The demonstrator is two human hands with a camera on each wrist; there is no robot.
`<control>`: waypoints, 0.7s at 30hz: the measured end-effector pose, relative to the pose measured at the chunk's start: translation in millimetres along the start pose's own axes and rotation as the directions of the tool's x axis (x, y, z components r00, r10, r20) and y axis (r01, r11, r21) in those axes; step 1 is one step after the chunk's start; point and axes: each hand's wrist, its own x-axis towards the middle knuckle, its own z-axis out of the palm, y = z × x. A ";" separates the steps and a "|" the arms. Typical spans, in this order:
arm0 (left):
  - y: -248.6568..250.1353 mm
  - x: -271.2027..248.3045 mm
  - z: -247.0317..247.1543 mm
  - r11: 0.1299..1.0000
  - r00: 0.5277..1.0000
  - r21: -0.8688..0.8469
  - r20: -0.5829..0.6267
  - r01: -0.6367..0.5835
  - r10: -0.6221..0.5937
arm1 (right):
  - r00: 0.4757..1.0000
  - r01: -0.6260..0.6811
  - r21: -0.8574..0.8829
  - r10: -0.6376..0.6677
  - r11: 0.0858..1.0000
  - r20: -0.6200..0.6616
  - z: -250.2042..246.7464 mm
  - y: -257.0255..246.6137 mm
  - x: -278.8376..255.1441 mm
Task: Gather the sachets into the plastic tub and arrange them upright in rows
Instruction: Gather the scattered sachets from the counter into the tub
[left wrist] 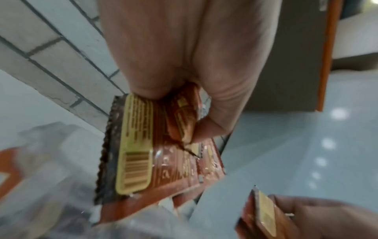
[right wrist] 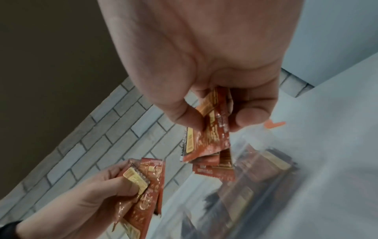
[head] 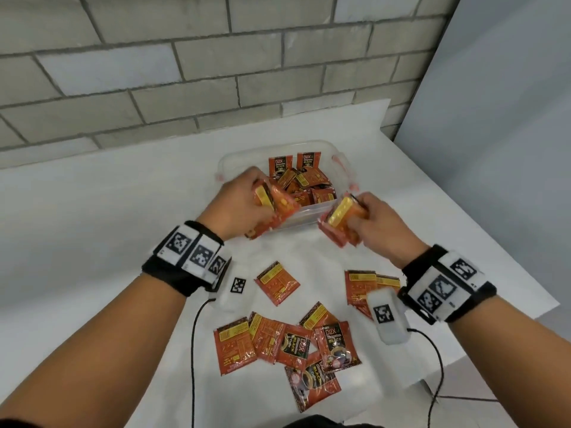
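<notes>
Head view: left hand (head: pixel 244 205) and right hand (head: pixel 367 217) each grip a bunch of sachets (head: pixel 341 223) at the clear plastic tub's (head: pixel 309 219) near wall; loose ones lie on the white table (head: pixel 92 211). Left wrist view: fingers pinch sachets, count unclear through blur. Right wrist view: same clamp.

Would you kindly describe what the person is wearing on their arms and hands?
Both forearms are bare, without sleeves. Each wrist carries a black band with white square fiducial markers, a white tagged camera module beneath, and a thin black cable trailing back. No gloves or rings are visible.
</notes>
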 end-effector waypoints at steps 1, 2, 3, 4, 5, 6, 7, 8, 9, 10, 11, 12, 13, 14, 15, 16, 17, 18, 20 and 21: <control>3.1 10.9 -4.8 0.999 0.996 -0.033 -0.085 0.023 -0.026 | 1.000 0.014 0.040 -0.013 0.999 -0.028 0.0 -8.0 12.8; 4.9 22.1 -7.7 0.994 0.985 -0.091 -0.156 0.056 -0.070 | 0.998 0.025 0.062 -0.022 0.998 -0.054 2.1 -14.4 26.9; 5.6 33.5 -8.5 0.982 0.971 -0.165 -0.200 0.095 -0.128 | 0.997 0.030 0.078 -0.025 0.997 -0.072 6.2 -20.1 41.8; 5.0 44.0 -7.1 0.967 0.959 -0.215 -0.214 0.136 -0.183 | 0.996 0.031 0.088 -0.024 0.996 -0.084 11.4 -24.8 56.4; 4.0 54.1 -3.4 0.961 0.952 -0.215 -0.209 0.176 -0.222 | 0.995 0.027 0.089 -0.019 0.996 -0.093 16.7 -29.0 70.1; 2.5 62.9 1.2 0.961 0.950 -0.175 -0.191 0.215 -0.247 | 0.995 0.021 0.068 -0.014 0.997 -0.100 21.2 -32.4 81.8; -0.8 70.9 7.1 0.959 0.948 -0.129 -0.169 0.252 -0.271 | 0.995 0.012 0.026 -0.010 1.000 -0.102 25.4 -35.7 91.6; -3.8 77.5 12.5 0.954 0.943 -0.085 -0.150 0.289 -0.299 | 0.995 0.004 -0.028 -0.007 1.000 -0.098 29.0 -37.7 100.1; -7.5 83.6 17.4 0.944 0.935 -0.044 -0.135 0.326 -0.329 | 0.996 -0.008 -0.083 0.001 0.997 -0.089 32.1 -39.1 107.2; -11.4 87.8 21.6 0.933 0.925 -0.002 -0.128 0.360 -0.357 | 0.997 -0.028 -0.141 0.017 0.990 -0.074 34.7 -39.0 113.2; -16.1 91.7 25.3 0.923 0.919 0.045 -0.123 0.382 -0.375 | 0.998 -0.046 -0.200 0.035 0.979 -0.061 37.1 -38.4 118.1; -19.8 94.1 28.3 0.915 0.917 0.094 -0.116 0.392 -0.381 | 0.998 -0.061 -0.264 0.051 0.963 -0.043 39.3 -36.0 123.2; -23.9 96.4 31.6 0.910 0.919 0.136 -0.102 0.392 -0.381 | 0.998 -0.067 -0.328 0.063 0.942 -0.022 41.4 -33.1 127.4; -26.8 97.1 34.4 0.909 0.924 0.165 -0.087 0.382 -0.372 | 0.998 -0.063 -0.380 0.070 0.923 0.003 43.5 -29.9 130.0; -29.5 96.9 37.1 0.913 0.929 0.174 -0.076 0.370 -0.362 | 0.997 -0.052 -0.408 0.068 0.911 0.025 45.9 -26.1 131.8; -31.2 95.6 39.0 0.919 0.934 0.168 -0.070 0.358 -0.351 | 0.997 -0.037 -0.415 0.060 0.909 0.042 47.3 -22.2 132.7; -32.1 93.7 40.3 0.926 0.939 0.157 -0.069 0.344 -0.337 | 0.998 -0.016 -0.412 0.040 0.911 0.051 47.8 -18.7 132.0; -31.7 90.7 40.7 0.933 0.945 0.151 -0.074 0.327 -0.319 | 0.999 0.006 -0.411 0.015 0.912 0.047 47.5 -15.7 129.9; -26.6 83.6 36.8 0.947 0.959 0.165 -0.100 0.277 -0.264 | 0.999 0.045 -0.406 -0.045 0.913 0.010 42.0 -13.8 119.9; -21.8 77.6 32.9 0.954 0.965 0.164 -0.117 0.252 -0.235 | 0.997 0.067 -0.386 -0.081 0.920 -0.020 37.5 -12.2 112.9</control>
